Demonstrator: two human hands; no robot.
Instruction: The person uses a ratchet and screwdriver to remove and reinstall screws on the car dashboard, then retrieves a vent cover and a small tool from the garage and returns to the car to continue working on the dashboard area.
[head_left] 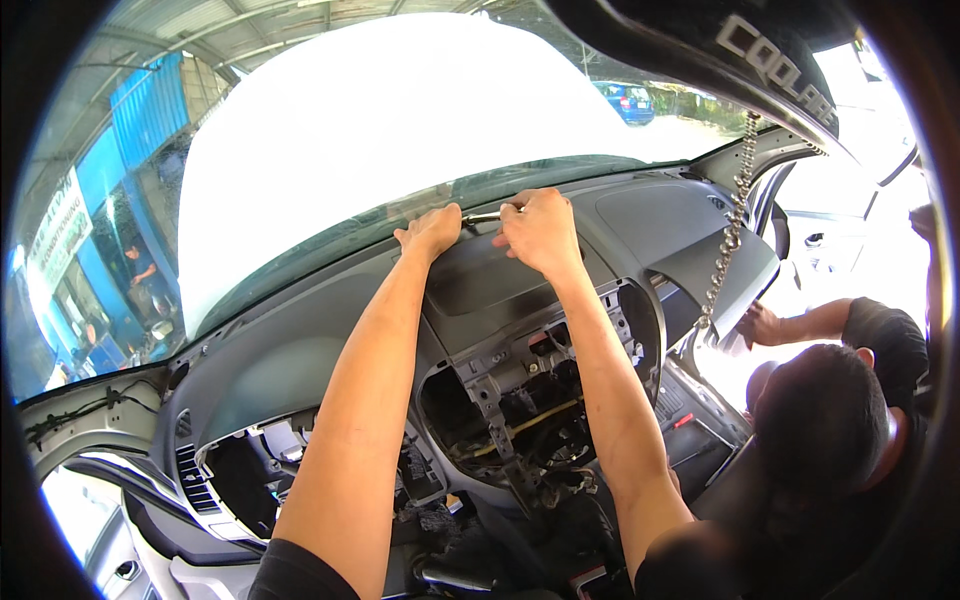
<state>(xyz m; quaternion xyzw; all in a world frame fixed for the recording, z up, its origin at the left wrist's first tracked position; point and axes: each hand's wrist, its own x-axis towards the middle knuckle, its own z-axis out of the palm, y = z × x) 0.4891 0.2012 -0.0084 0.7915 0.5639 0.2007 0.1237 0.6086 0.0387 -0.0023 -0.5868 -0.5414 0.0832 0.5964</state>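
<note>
Left hand: the left hand is curled at the far edge of the dashboard, beside the tool's left end; grip partly hidden, cannot tell whether it has hold of anything.
Right hand: the right hand has its fingers closed on the right end of a thin metal tool.
Tool position: between the two hands, at the far middle of the dashboard, near the windshield.
Centre opening: the centre opening, near side of the dashboard, shows exposed brackets and wiring.
Left side: air vent beside another opening.
Right side: co-worker, head lowered; coiled cord hangs down.
Beyond glass: blue car, far right.
</note>
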